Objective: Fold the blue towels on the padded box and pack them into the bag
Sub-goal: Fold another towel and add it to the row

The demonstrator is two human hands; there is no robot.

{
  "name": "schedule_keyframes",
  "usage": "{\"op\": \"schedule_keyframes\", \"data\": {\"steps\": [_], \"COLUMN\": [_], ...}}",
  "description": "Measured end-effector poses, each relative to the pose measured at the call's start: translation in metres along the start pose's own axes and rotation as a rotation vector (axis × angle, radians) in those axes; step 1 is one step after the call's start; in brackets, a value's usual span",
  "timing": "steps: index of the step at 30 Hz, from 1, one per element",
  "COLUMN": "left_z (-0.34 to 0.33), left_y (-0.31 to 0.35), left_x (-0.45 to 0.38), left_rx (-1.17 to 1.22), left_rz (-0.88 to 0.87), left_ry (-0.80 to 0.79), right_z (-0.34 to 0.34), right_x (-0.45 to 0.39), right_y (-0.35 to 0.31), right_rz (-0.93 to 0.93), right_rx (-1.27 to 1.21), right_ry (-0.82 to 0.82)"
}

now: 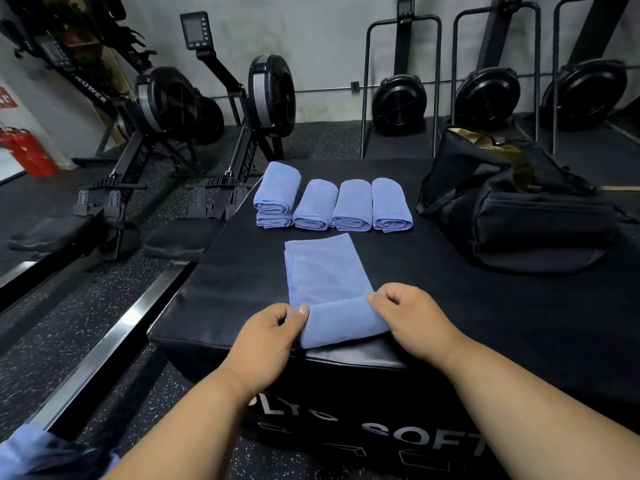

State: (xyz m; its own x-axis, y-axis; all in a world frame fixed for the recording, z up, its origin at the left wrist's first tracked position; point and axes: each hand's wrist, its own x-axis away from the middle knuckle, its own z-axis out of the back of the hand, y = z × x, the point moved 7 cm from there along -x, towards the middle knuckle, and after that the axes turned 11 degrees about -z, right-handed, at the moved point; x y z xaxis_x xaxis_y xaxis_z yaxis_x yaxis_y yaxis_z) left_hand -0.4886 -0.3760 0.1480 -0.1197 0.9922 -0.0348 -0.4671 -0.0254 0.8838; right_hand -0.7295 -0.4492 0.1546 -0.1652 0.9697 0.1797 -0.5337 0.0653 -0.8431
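A blue towel (325,271) lies folded into a long strip on the black padded box (485,306), its near end turned over into a first roll. My left hand (266,341) pinches the roll's left end and my right hand (412,320) pinches its right end. Behind it, several rolled blue towels (353,206) sit in a row, with one stacked on another at the left end (277,188). A black duffel bag (512,209) stands unzipped at the box's far right corner, its tan lining showing.
Two rowing machines (166,133) stand on the speckled floor to the left, their rails running close to the box. More black machines (485,95) line the back wall. A red fire extinguisher (27,150) is at far left. Blue cloth (31,452) shows bottom left.
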Motion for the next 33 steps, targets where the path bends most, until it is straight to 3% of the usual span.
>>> {"op": "schedule_keyframes", "data": {"steps": [8, 15, 19, 21, 23, 26, 33], "left_z": [-0.002, -0.004, 0.003, 0.012, 0.011, -0.005, -0.012], "left_y": [-0.002, 0.006, 0.01, 0.018, 0.027, 0.02, 0.0], "left_x": [-0.01, -0.011, -0.006, 0.004, 0.015, 0.028, 0.032], "left_rx": [-0.202, -0.516, -0.648, -0.616, -0.613, -0.672, -0.731], "left_rz": [0.002, 0.058, 0.078, -0.043, -0.302, -0.546, -0.513], "left_ry": [-0.037, -0.122, -0.018, 0.132, 0.209, 0.106, -0.021], "right_z": [-0.004, -0.009, -0.011, -0.013, -0.013, -0.006, 0.002], "right_x": [-0.01, -0.004, -0.005, -0.005, -0.004, -0.002, 0.019], "right_y": [0.003, -0.002, 0.0, 0.0, 0.0, 0.002, -0.002], "right_rz": [-0.028, -0.027, -0.036, -0.029, -0.021, 0.01, 0.299], "right_rx": [0.198, 0.446, 0.483, 0.491, 0.461, 0.321, 0.288], "right_ry": [0.067, 0.088, 0.117, 0.138, 0.157, 0.156, 0.034]}}
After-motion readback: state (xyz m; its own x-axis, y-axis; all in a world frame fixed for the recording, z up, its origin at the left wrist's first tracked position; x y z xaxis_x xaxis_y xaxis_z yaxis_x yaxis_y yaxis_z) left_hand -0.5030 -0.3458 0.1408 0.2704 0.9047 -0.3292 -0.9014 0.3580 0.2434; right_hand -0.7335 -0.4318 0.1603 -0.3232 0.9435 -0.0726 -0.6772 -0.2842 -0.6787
